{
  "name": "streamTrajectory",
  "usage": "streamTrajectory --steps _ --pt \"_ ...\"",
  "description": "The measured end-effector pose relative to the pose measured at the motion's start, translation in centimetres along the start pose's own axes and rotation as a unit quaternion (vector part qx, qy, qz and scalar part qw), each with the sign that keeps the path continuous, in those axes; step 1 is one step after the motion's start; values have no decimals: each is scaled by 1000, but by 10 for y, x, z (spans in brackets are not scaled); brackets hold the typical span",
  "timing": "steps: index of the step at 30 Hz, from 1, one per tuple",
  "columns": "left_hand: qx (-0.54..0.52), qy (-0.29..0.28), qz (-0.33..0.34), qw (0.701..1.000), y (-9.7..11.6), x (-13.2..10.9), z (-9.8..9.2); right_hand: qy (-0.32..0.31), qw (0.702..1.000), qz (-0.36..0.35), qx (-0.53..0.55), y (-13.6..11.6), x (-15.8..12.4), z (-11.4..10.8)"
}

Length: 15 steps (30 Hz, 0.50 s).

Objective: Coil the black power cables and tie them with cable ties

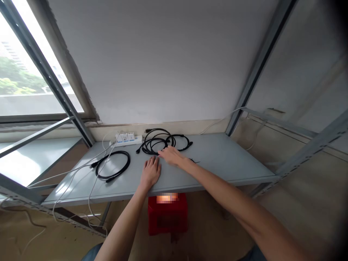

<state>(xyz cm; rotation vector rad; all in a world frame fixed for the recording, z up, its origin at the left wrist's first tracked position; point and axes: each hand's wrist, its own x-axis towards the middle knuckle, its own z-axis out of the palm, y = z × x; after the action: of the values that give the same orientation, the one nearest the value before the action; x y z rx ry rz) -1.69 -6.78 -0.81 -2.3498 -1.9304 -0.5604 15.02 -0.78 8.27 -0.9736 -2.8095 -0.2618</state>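
On the grey shelf [212,159], my left hand [151,172] lies flat with its fingers apart, just in front of a black cable bundle [152,142]. My right hand [170,155] reaches over the front edge of that bundle; its fingers are bent together, and whatever lies between them is too small to make out. A smaller black cable coil [187,142] overlaps the bundle on the right. Farther left rests a separate black cable loop [127,164]. Small black ties [194,161] lie by my right wrist.
A white power strip [127,139] with plugs stands against the wall. White cords [78,168] cross the shelf's left side and hang over its front. Metal posts [246,87] rise at both sides. A red stool [168,215] is beneath.
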Motion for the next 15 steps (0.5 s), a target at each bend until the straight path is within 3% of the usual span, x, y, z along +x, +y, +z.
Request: streamTrajectory --steps 5,11,15 --pt "-4 -8 3 1000 0 1 -1 0 999 13 42 -20 -16 35" --pt "-50 -1 3 999 -4 2 -3 94 989 45 100 -19 -33 61" --pt "-55 28 -58 996 -3 1 -10 168 975 58 134 -15 -33 69"
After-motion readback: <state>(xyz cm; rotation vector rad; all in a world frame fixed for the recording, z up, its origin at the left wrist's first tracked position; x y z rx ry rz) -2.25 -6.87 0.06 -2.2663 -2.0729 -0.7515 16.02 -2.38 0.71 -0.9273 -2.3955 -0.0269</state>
